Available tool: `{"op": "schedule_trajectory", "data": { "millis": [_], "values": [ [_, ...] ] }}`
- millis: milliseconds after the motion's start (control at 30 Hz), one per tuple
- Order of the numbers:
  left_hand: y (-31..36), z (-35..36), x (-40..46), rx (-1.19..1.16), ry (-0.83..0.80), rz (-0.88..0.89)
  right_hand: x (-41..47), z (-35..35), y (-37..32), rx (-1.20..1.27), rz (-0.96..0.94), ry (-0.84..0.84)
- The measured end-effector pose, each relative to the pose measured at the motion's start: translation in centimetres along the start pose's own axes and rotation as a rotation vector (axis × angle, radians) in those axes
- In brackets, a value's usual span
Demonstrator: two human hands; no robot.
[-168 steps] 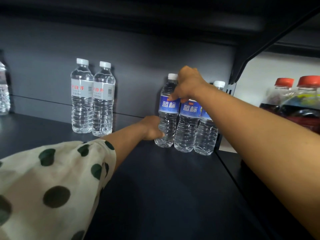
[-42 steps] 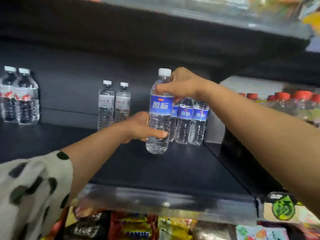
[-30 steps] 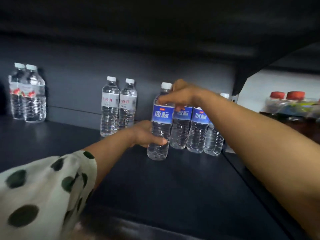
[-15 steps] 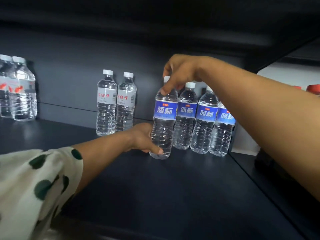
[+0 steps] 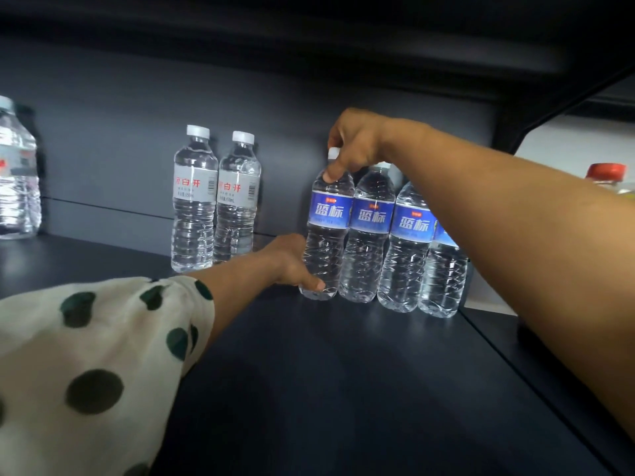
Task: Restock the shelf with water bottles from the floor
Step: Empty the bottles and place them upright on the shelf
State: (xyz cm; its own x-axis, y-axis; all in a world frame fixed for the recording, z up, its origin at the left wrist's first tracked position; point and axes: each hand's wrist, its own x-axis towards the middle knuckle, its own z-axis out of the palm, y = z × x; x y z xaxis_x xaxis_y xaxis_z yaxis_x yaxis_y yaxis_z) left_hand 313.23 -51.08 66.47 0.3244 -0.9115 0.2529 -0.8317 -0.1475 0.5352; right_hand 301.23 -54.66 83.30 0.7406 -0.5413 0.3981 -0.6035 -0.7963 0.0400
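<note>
Dark shelf with water bottles standing at the back.
Four blue-label bottles stand touching in a row at right; two white-label bottles side by side mid-shelf; another clear bottle at far left.

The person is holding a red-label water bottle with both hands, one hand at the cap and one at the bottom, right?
Not quite. The head view shows the held bottle has a blue label, not red. The rest is right: the right hand holds it at the cap and the left hand grips its bottom. The red-lettered bottles stand untouched further left.
</note>
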Motion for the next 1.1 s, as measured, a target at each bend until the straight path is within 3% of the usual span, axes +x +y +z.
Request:
{"op": "schedule_trajectory", "data": {
  "millis": [700,900,1100],
  "values": [
    [0.8,-1.4,-0.7,0.007,0.015,-0.015,0.5,0.4,0.2,-0.068,0.040,0.097],
    [1.9,-5.5,-6.2,0.076,0.074,0.034,-4.5,-1.1,-2.2,-0.202,0.042,0.139],
    [1.7,-10.4,-17.8,0.047,0.075,0.235,-15.5,-1.5,-9.9,-0.256,0.078,0.106]
  ]
}}
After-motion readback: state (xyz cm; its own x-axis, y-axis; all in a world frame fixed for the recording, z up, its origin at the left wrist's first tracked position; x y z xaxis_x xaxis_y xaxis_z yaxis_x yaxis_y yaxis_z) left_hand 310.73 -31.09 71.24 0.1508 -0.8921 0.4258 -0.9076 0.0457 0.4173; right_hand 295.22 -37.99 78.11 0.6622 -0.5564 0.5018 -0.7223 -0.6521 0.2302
